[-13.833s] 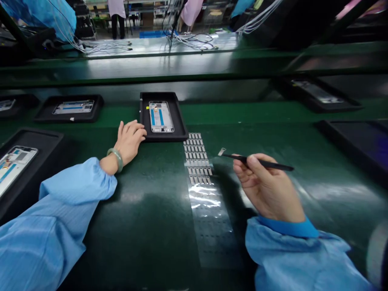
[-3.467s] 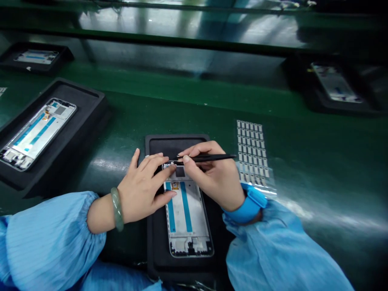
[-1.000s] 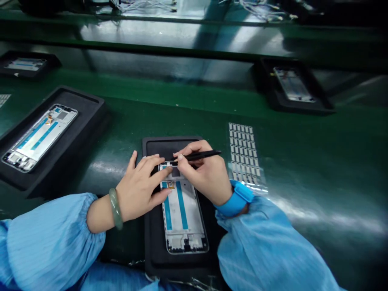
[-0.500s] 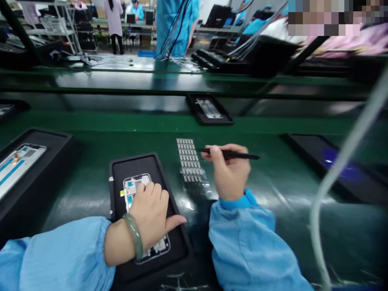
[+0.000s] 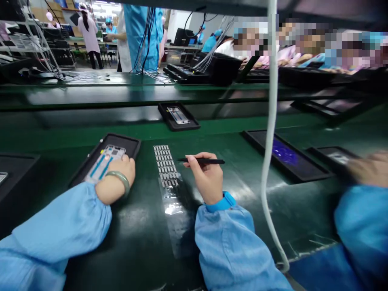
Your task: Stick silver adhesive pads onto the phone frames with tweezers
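My left hand [image 5: 117,178] is at the right side of a black tray [image 5: 127,142], over the lower part of a phone frame [image 5: 100,163] with blue strips. Its fingers curl round toward the tray's edge, and what they grip is hidden. Black tweezers [image 5: 209,161] are held in my right hand [image 5: 207,176], their tips pointing left. Just left of those tips a sheet of small metallic parts [image 5: 165,163] lies in rows on the green surface, with clear film [image 5: 178,226] below it.
Another tray with a phone frame [image 5: 178,115] sits at the back. A tray of purple-blue items [image 5: 285,152] lies to the right, behind a hanging white cable [image 5: 268,169]. A co-worker's blurred hand [image 5: 371,167] reaches another tray [image 5: 339,157] at far right.
The tray under my left hand has shifted forward and left and turned, and my left hand has moved with it. My right hand still holds the tweezers. The view has swung right; a co-worker's arm now shows.
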